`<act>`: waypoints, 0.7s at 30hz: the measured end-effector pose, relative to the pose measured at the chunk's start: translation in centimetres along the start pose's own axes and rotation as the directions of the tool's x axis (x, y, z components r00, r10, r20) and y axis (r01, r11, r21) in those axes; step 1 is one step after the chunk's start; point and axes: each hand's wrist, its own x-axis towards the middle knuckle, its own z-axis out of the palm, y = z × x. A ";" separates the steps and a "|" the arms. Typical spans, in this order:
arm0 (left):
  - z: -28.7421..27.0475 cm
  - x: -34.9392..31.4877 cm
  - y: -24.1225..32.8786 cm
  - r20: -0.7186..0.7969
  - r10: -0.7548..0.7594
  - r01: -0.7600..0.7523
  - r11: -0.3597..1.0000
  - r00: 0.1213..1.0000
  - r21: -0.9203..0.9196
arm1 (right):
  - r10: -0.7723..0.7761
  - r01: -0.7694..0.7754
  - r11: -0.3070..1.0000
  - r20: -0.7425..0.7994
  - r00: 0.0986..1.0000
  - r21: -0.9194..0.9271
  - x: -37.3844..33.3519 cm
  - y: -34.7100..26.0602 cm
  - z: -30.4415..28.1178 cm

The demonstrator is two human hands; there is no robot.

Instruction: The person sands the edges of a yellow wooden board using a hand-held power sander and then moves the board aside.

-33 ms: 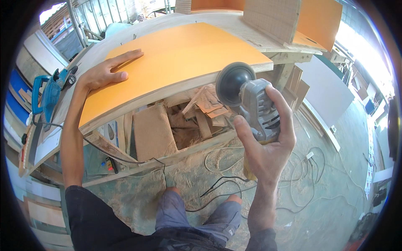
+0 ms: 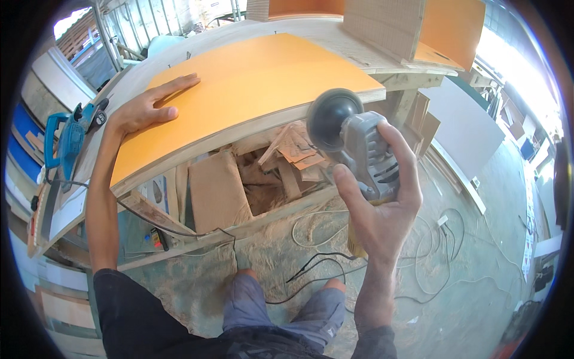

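Note:
An orange-faced board [image 2: 257,84] lies on the workbench, its bare wooden edge toward me. My left hand [image 2: 143,112] rests flat on the board's left part, fingers spread. In my right hand [image 2: 388,218] is an angle grinder [image 2: 366,143] with a grey head and a yellowish body. Its round black disc [image 2: 332,119] stands at the board's front edge, near the right corner. I cannot tell whether disc and edge touch, or whether the disc is spinning. My fingers and palm wrap the tool and hide much of its body.
A teal power planer [image 2: 72,140] sits on the bench at left, its cord hanging past the board. Orange-lined cabinet boxes [image 2: 382,30] stand at the back right. Below are dusty offcuts [image 2: 297,149] in the bench frame. Cables [image 2: 430,257] loop over the sawdust-strewn floor.

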 end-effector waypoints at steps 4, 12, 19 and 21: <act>0.0 -0.1 0.9 -0.009 -0.023 0.023 1.000 1.000 -0.008 | 0.081 -0.077 0.994 -0.046 0.996 0.077 0.4 0.6 -0.4; 0.4 -0.1 1.2 -0.071 -0.091 0.093 0.995 0.993 0.025 | 0.100 -0.095 0.993 -0.072 0.992 0.076 1.5 2.1 -1.7; 0.5 -0.1 1.1 -0.086 -0.109 0.109 0.994 0.990 -0.008 | 0.206 -0.198 0.976 -0.076 0.976 0.095 2.1 3.2 -2.9; 0.5 -0.1 1.1 -0.088 -0.112 0.112 0.994 0.990 -0.009 | 0.209 -0.204 0.976 -0.072 0.975 0.074 2.3 3.5 -3.3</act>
